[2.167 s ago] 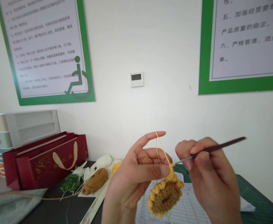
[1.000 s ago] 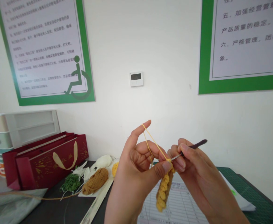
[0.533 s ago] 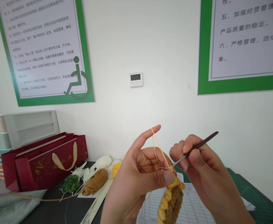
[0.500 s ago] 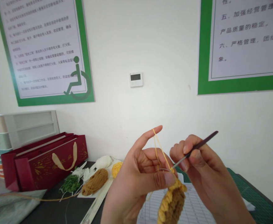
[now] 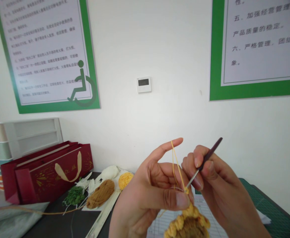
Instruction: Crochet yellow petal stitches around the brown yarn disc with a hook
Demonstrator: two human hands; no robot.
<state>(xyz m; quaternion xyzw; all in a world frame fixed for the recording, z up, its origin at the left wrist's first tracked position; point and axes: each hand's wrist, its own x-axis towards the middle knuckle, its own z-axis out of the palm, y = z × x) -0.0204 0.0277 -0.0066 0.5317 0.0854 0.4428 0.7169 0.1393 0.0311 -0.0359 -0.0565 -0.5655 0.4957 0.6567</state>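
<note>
My left hand (image 5: 155, 191) pinches the top edge of a yellow and brown crochet piece (image 5: 187, 221) between thumb and fingers. Its index finger points up, with yellow yarn (image 5: 177, 162) looped over it and running down to the piece. In my right hand (image 5: 214, 178) is a crochet hook (image 5: 211, 153) with a dark handle, gripped between thumb and fingers like a pen. The hook's metal tip meets the yarn at the top of the piece, right by my left thumb. The lower part of the piece runs out of view.
Left on the dark table (image 5: 82, 224) lie brown yarn (image 5: 101, 193), a yellow yarn ball (image 5: 125, 180), green yarn (image 5: 74, 195) and white yarn (image 5: 110, 172). Behind stand a dark red gift bag (image 5: 45, 172) and drawers (image 5: 33, 135). A printed sheet (image 5: 160, 228) and green cutting mat (image 5: 266, 205) lie under my hands.
My left hand has shifted slightly right and down, and the crochet piece has turned, showing more of its brown inside. The hook now stands more steeply, its handle end further left.
</note>
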